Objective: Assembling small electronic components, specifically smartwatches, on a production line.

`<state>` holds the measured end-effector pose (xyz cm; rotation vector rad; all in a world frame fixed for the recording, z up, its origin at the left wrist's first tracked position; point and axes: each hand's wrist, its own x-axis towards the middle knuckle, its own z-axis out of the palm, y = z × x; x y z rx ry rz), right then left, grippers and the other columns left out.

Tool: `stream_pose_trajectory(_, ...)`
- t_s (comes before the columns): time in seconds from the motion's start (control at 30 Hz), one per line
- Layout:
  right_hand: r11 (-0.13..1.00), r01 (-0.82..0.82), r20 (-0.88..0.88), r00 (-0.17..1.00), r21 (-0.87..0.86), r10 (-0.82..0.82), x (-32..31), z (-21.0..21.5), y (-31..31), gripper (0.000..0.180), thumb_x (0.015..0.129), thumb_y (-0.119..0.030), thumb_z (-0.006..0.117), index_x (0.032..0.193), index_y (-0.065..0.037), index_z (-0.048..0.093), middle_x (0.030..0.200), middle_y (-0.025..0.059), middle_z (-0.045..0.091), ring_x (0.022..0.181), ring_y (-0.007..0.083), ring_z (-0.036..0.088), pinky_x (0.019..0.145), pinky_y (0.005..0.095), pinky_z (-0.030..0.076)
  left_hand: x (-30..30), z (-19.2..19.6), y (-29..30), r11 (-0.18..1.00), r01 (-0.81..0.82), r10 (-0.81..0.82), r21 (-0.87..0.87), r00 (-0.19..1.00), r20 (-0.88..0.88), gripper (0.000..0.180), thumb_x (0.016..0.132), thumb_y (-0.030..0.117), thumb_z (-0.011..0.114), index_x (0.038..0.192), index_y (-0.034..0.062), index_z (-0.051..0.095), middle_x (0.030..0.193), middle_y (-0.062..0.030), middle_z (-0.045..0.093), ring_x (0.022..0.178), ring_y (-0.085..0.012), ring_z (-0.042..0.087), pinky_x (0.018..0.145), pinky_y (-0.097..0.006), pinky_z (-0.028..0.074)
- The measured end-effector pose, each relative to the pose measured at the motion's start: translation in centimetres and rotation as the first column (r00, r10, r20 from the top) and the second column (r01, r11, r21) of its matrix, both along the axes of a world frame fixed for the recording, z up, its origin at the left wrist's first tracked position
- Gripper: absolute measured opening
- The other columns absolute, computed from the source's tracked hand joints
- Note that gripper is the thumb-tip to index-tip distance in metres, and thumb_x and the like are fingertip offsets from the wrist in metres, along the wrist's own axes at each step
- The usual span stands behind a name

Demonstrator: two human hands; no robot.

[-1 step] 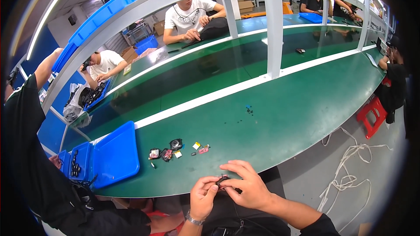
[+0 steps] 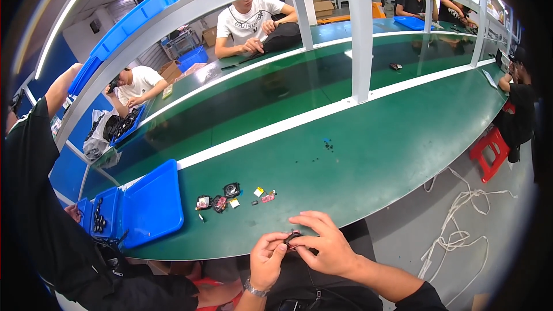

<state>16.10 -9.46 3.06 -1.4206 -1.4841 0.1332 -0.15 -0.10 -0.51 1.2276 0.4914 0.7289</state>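
Note:
Just off the table's near edge, both hands meet around a small black part (image 2: 292, 238) with a reddish bit showing at its side. My left hand (image 2: 267, 258), with a metal watch at the wrist, pinches it between thumb and fingers. From the other side my right hand (image 2: 327, 249) grips it with thumb and fingertips; the fingers hide much of its shape. Ahead and to the left lie opened black housings (image 2: 231, 189) with small circuit boards. Beside them are a yellow-and-white piece (image 2: 258, 192), a pink circuit board (image 2: 268, 197) and other tiny parts.
A blue tray (image 2: 151, 210) leans at the table's left, beside smaller blue bins (image 2: 106, 213). Tiny dark bits (image 2: 328, 145) lie farther out on the green table (image 2: 397, 138). A grey post (image 2: 360, 34) rises beyond. Co-workers sit across; one reaches in at left. White cables (image 2: 455, 236) lie on the floor.

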Motion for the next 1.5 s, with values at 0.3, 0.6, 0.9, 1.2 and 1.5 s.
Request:
stream_pose_trajectory(0.3, 1.000, -0.018, -0.074, 0.997, -0.011, 0.017, -0.6, -0.4, 0.1, 0.018, 0.077, -0.001, 0.075, 0.094, -0.006, 0.075, 0.134, 0.0088, 0.061, 0.129, 0.0340, 0.052, 0.104, 0.0442, 0.047, 0.1, 0.1, -0.4, 1.000, -0.019, 0.019, -0.001, 1.000, 0.012, 0.021, 0.100, 0.001, 0.059, 0.120, -0.0049, 0.055, 0.122, -0.0221, 0.067, 0.109, -0.0235, 0.068, 0.096, -0.034, 0.055)
stream_pose_trajectory(0.6, 1.000, 0.008, -0.107, 0.994, 0.002, -0.008, -0.6, -1.1, 0.0, 0.019, 0.076, 0.000, 0.074, 0.095, -0.006, 0.075, 0.134, 0.0092, 0.062, 0.130, 0.0361, 0.051, 0.104, 0.0441, 0.046, 0.4, 0.1, -0.6, 1.000, -0.029, 0.029, 0.002, 1.000, -0.006, 0.021, 0.100, -0.001, 0.058, 0.120, -0.0065, 0.057, 0.123, -0.0201, 0.068, 0.109, -0.0203, 0.067, 0.097, -0.030, 0.053)
stream_pose_trajectory(0.9, 0.999, -0.018, -0.072, 0.997, -0.030, 0.016, 0.2, 0.6, -0.5, 0.022, 0.076, -0.001, 0.076, 0.097, -0.008, 0.073, 0.127, 0.0117, 0.062, 0.122, 0.0352, 0.055, 0.099, 0.0427, 0.049, 0.0, 0.3, -0.4, 1.000, -0.019, 0.019, -0.002, 1.000, -0.021, 0.022, 0.100, 0.000, 0.058, 0.121, -0.0061, 0.055, 0.122, -0.0207, 0.067, 0.107, -0.0224, 0.068, 0.094, -0.034, 0.057)
stream_pose_trajectory(1.2, 0.997, 0.022, 0.036, 0.999, 0.080, -0.025, 0.0, 0.0, -0.5, 0.019, 0.077, -0.003, 0.077, 0.094, -0.005, 0.069, 0.100, 0.0068, 0.062, 0.082, 0.0224, 0.062, 0.068, 0.0321, 0.053, -0.2, 0.7, -0.5, 0.999, 0.004, -0.004, -0.053, 1.000, 0.010, 0.024, 0.101, 0.001, 0.057, 0.123, -0.0055, 0.054, 0.118, -0.0182, 0.068, 0.105, -0.0213, 0.069, 0.090, -0.034, 0.059)
stream_pose_trajectory(1.5, 0.989, 0.094, 0.236, 0.964, 0.118, -0.120, -0.4, 0.0, -0.5, 0.025, 0.074, -0.002, 0.077, 0.097, -0.004, 0.070, 0.095, 0.0054, 0.063, 0.081, 0.0203, 0.063, 0.065, 0.0296, 0.055, 0.1, 1.5, -0.9, 0.994, -0.024, 0.024, -0.102, 1.000, -0.003, 0.023, 0.100, 0.001, 0.057, 0.122, -0.0051, 0.054, 0.112, -0.0163, 0.069, 0.101, -0.0209, 0.069, 0.089, -0.037, 0.062)
